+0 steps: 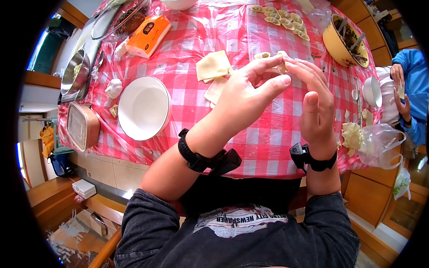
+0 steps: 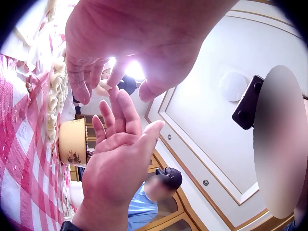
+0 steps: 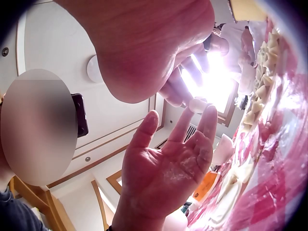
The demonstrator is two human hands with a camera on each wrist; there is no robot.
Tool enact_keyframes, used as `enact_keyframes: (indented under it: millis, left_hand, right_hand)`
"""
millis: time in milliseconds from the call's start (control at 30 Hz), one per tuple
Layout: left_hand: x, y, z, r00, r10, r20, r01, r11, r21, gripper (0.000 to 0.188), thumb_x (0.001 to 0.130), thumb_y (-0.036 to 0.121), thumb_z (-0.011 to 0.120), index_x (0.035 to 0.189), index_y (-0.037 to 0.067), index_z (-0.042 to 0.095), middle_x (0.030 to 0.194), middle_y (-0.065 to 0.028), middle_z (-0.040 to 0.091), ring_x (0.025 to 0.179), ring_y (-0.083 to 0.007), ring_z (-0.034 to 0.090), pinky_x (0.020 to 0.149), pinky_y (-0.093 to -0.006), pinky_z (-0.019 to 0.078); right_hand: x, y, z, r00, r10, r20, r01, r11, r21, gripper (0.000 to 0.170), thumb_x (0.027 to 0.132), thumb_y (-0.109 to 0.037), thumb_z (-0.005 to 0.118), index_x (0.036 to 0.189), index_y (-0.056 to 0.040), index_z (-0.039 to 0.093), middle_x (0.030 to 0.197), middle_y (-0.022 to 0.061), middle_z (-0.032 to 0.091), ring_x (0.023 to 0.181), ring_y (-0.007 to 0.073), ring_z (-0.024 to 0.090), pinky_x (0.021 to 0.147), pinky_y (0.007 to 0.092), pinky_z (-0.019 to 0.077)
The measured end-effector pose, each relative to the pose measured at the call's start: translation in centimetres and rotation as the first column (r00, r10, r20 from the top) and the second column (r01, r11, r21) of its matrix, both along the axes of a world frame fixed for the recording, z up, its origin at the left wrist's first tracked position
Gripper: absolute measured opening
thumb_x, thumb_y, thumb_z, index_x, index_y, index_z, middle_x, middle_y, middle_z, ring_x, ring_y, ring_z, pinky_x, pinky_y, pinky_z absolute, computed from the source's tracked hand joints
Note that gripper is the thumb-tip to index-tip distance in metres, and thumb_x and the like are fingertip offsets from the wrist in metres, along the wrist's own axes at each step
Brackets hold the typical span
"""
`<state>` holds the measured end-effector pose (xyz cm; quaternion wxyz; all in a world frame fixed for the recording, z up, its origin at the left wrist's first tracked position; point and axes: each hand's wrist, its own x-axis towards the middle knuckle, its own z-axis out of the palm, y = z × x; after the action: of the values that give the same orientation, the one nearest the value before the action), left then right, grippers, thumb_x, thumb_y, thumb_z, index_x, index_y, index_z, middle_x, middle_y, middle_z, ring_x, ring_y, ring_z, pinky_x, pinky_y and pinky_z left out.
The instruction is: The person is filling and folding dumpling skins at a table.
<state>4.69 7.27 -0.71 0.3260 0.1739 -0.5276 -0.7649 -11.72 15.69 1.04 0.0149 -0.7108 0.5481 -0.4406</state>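
A small pale dumpling (image 1: 282,68) is between the fingertips of both hands; the right wrist view shows the dumpling (image 3: 197,105) against the left fingertips, with the right fingers touching it from above. The left hand (image 1: 243,96) has its thumb apart from its fingers. With fingers extended and thumb raised, the right hand (image 1: 318,109) faces it palm inward. Stacked yellowish wrappers (image 1: 212,66) lie on the table beyond the left forearm. Another dumpling (image 1: 262,55) sits just past the fingertips, partly hidden. Rows of dumplings (image 1: 286,21) lie farther back.
A white bowl (image 1: 144,108) stands left, near garlic (image 1: 114,88) and a lidded container (image 1: 83,126). An orange packet (image 1: 149,36) lies behind. At right are a yellow filling bowl (image 1: 337,47), a small white bowl (image 1: 372,91), a plastic bag (image 1: 380,145) and another person in blue (image 1: 413,73).
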Motion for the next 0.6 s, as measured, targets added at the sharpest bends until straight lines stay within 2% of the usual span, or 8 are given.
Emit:
enact_keyframes:
  millis: [600]
  left_hand:
    - [-0.04,0.03,-0.06,1.0,0.011,0.002,-0.011,1.0,-0.018,0.051,0.098,0.022,0.064,0.143,0.001,0.051,0.122,-0.0096,0.066,0.108,-0.0138,0.063,0.09,-0.0286,0.0517]
  right_hand:
    - [0.15,0.08,0.09,1.0,-0.005,0.004,0.005,1.0,0.012,0.059,0.106,-0.046,0.039,0.121,0.0041,0.065,0.123,0.0191,0.067,0.121,0.0351,0.059,0.103,0.0423,0.0449]
